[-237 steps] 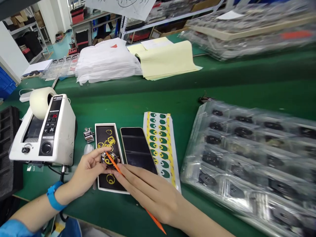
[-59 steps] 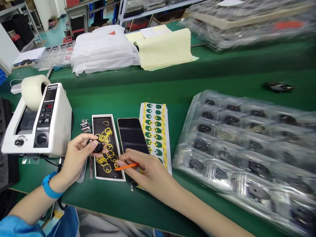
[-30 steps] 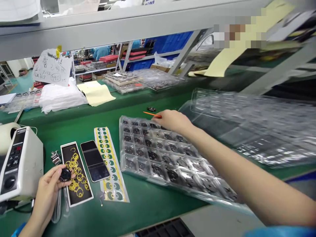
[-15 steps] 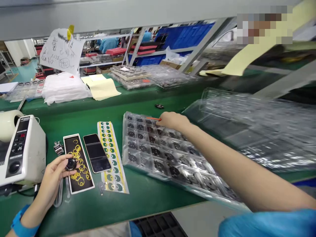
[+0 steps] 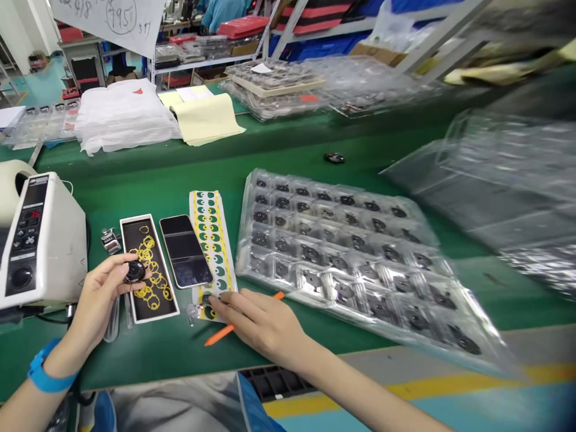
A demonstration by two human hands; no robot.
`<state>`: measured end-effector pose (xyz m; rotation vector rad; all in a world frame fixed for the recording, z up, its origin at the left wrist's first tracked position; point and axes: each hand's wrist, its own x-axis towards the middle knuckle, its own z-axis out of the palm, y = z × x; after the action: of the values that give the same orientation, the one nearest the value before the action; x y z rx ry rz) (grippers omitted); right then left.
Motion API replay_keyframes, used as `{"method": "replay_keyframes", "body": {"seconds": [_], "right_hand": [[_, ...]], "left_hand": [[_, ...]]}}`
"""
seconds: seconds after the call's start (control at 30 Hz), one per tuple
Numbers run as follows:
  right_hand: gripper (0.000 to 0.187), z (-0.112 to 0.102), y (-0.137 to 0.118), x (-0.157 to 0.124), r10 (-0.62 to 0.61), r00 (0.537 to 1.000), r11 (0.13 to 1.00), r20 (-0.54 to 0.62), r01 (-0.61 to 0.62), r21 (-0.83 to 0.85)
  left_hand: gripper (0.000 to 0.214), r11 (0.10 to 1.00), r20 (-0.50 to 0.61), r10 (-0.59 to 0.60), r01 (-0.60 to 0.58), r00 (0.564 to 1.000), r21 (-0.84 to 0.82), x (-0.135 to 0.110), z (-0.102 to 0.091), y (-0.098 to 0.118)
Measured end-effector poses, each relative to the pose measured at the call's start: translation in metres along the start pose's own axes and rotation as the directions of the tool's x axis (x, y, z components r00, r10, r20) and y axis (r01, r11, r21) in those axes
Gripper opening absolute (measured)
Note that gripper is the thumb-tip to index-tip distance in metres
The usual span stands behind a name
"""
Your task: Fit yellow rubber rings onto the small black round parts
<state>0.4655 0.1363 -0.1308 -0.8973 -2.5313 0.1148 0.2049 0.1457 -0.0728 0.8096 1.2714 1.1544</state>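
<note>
My left hand [image 5: 104,285] pinches a small round black part [image 5: 134,272] between thumb and fingers, over the edge of a white box [image 5: 176,312] holding thin yellow rings [image 5: 148,252]. Low over the near end of a white sheet of yellow and green stickers [image 5: 213,234] is my right hand [image 5: 258,321]. An orange pointed stick [image 5: 220,335] lies across it, held under the fingers. Its fingertips meet at a small dark piece, and I cannot tell whether they grip it. A clear plastic piece [image 5: 192,312] lies beside the fingertips. Between box and sheet lies a phone [image 5: 186,252].
A clear compartment tray [image 5: 360,240] of black parts fills the middle right. A white dispenser [image 5: 42,240] with a red display and a metal tally counter [image 5: 110,241] stand left. Behind are a small black part [image 5: 334,158], white sheets [image 5: 121,117] and stacked clear trays [image 5: 517,180].
My right hand has come from the far side of the compartment tray back to the sticker sheet, with the orange stick in it. The left hand keeps the round black part. The view has tilted down.
</note>
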Motion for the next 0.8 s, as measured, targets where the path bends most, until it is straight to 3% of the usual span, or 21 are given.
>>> {"method": "replay_keyframes", "body": {"seconds": [0.2,0.27,0.33,0.4,0.47,0.57,0.67,0.8], "right_hand": [[0.039,0.001,0.000,-0.008,0.049,0.999,0.996,0.020,-0.047,-0.077],[0.040,-0.007,0.016,-0.014,0.145,0.989,0.981,-0.007,-0.144,-0.132],[0.035,-0.025,0.047,-0.021,0.303,0.951,0.929,-0.067,-0.311,-0.199],[0.029,-0.050,0.090,-0.027,0.491,0.859,0.820,-0.146,-0.512,-0.257],[0.029,-0.077,0.135,-0.031,0.661,0.719,0.656,-0.214,-0.692,-0.300],[0.027,-0.108,0.186,-0.033,0.823,0.543,0.465,-0.168,-0.813,-0.349],[0.030,-0.122,0.212,-0.030,0.897,0.442,0.403,-0.007,-0.824,-0.397],[0.028,-0.123,0.229,-0.021,0.925,0.330,0.379,0.186,-0.807,-0.454]], "left_hand": [[0.032,1.000,-0.028,-0.017,0.017,0.999,-0.002,0.001,-0.001,-0.001],[0.035,1.000,-0.043,-0.019,0.019,0.999,-0.011,0.003,-0.003,-0.001],[0.038,1.000,-0.056,-0.023,0.022,0.998,-0.015,0.004,-0.003,0.000],[0.042,0.999,-0.077,-0.032,0.031,0.996,-0.017,0.005,-0.003,0.002],[0.047,0.999,-0.096,-0.053,0.051,0.994,-0.017,0.005,-0.002,0.003],[0.049,0.998,-0.099,-0.054,0.053,0.994,-0.016,0.007,-0.004,0.001],[0.042,1.000,-0.109,-0.004,0.002,0.994,-0.017,0.010,-0.008,-0.004],[0.040,1.000,-0.101,0.015,-0.018,0.995,-0.020,0.013,-0.014,-0.008]]}}
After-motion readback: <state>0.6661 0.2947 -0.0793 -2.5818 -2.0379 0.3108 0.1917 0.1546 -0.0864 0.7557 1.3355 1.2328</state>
